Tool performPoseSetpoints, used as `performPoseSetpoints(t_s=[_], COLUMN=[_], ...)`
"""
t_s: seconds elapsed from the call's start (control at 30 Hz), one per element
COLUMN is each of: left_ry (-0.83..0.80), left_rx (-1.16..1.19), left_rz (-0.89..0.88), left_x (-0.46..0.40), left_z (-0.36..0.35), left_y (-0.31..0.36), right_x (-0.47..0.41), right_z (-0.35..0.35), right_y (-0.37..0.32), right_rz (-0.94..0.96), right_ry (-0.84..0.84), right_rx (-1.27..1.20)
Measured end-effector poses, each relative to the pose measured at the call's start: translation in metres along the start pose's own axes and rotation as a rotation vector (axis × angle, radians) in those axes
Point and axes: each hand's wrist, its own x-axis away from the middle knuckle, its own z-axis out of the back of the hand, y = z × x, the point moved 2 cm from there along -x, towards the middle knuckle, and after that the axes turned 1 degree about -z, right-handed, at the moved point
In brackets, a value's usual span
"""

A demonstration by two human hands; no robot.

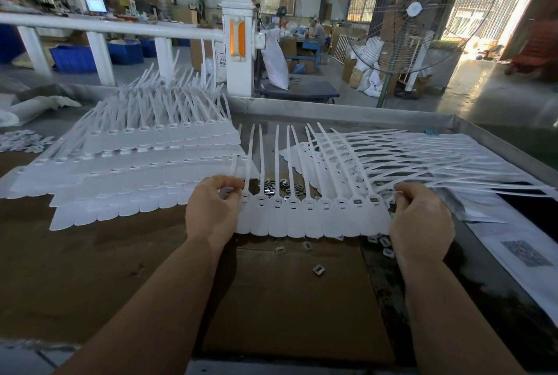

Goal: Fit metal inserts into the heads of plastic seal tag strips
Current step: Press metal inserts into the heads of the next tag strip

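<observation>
Held level above the bench (120, 254): seal tag strip (311, 217), long axis left-to-right, left hand (211, 211) and right hand (421, 223) each pinching one end, tails pointing away, loose metal inserts (318, 269) below, nearer the right grip.

Two bare forearms enter from the lower edge of the frame, one from the lower left and one from the lower right, and run up toward the middle. No sleeve, cuff, glove, watch, ring or band shows anywhere along them. The left hand (213, 211) sits left of centre and the right hand (421, 217) right of centre, both uncovered, with knuckles and short fingernails in view. The wide-angle lens makes the forearms look long and tapered toward the wrists
</observation>
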Motion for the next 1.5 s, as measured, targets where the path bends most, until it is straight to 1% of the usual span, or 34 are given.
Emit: performPoseSetpoints(t_s=[0.1, 0.3, 0.4, 0.97, 1.07, 1.3, 1.5], left_ry=[-0.003, -0.007, -0.008, 0.005, 0.006, 0.015, 0.007], left_rx=[0.043, 0.154, 0.17, 0.004, 0.003, 0.002, 0.008], left_rz=[0.023, 0.047, 0.047, -0.035, -0.029, -0.026, -0.014], left_x=[0.0, 0.001, 0.001, 0.002, 0.002, 0.003, 0.003], left_z=[-0.001, -0.002, -0.002, 0.001, 0.001, 0.001, 0.0], left_y=[0.0, 0.0, 0.0, 0.0, 0.002, 0.003, 0.004], right_x=[-0.001, -0.002, -0.001, 0.002, 0.002, 0.006, 0.005], right_z=[-0.001, -0.003, -0.002, -0.003, -0.004, -0.006, -0.005], right_y=[0.001, 0.0, -0.002, -0.007, -0.007, -0.01, -0.01], right_rz=[0.019, 0.022, 0.024, 0.07, 0.078, 0.164, 0.179], right_ry=[0.004, -0.074, -0.09, -0.102, -0.116, -0.124, -0.124], right_rx=[-0.067, -0.164, -0.195, -0.197, -0.199, -0.158, -0.167])
